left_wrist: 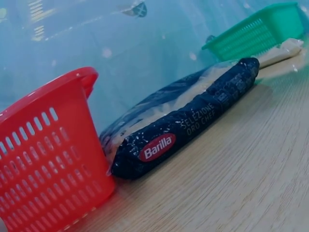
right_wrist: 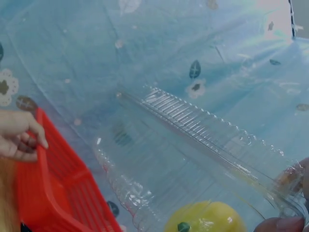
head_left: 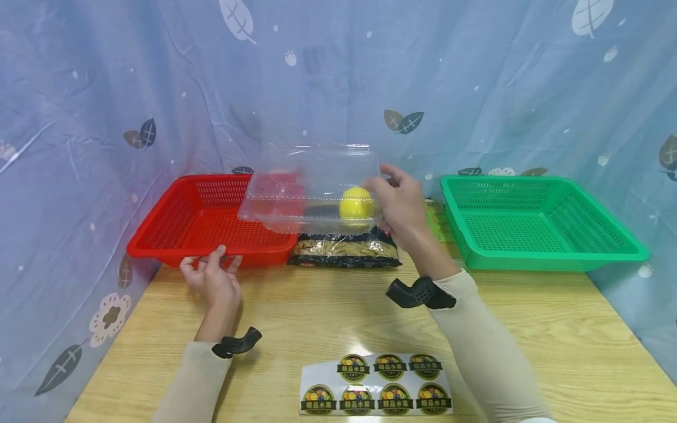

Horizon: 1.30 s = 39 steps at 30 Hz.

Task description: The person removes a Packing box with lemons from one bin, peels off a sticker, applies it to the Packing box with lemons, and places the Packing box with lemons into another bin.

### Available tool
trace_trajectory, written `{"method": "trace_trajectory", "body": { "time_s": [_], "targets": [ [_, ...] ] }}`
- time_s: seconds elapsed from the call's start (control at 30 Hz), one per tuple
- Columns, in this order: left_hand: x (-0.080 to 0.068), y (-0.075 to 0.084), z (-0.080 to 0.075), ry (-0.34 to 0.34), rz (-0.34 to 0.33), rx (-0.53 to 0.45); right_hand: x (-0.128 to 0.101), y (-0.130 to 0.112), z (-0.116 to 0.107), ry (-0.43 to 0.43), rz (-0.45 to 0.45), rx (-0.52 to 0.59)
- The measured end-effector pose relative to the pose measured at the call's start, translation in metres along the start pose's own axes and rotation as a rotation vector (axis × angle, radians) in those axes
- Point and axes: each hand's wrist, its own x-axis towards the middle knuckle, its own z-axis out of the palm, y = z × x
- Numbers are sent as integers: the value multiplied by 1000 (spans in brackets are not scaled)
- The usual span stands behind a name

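My right hand (head_left: 400, 208) grips the right end of a clear plastic container (head_left: 317, 170), held up tilted above the table. A yellow fruit (head_left: 355, 204) with a green spot shows through the plastic at that end and appears to lie inside. Motion blurs the right fingers a little in the head view. At the left, my left hand (head_left: 214, 281) pinches the front rim of a red basket (head_left: 264, 258). The right wrist view shows the left hand (right_wrist: 19, 136) with its fingers bent around that rim. No contents are visible in the red basket.
Behind the container lies a Barilla pasta bag (head_left: 346, 252), beside the red basket. A green basket (head_left: 550, 258) stands at the right, with a green-yellow packet (head_left: 439, 223) next to it. A sheet of round stickers (head_left: 375, 385) lies at the front. A blue curtain (head_left: 338, 70) hangs behind.
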Motion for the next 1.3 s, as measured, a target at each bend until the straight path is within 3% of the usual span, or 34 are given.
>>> {"method": "trace_trajectory", "body": {
  "time_s": [0.27,0.5,0.8,1.3],
  "targets": [
    [-1,1,2,7,-6,9,-19,-7,-29,-31,-36,-40],
    [1,1,4,-4,-24,0,-36,-1,-52,-39,11,-66],
    [-2,3,3,-3,-23,0,-54,26,-71,-67,57,-129],
    [-2,3,2,-16,-20,5,-79,79,-83,-54,137,-114]
  ]
}}
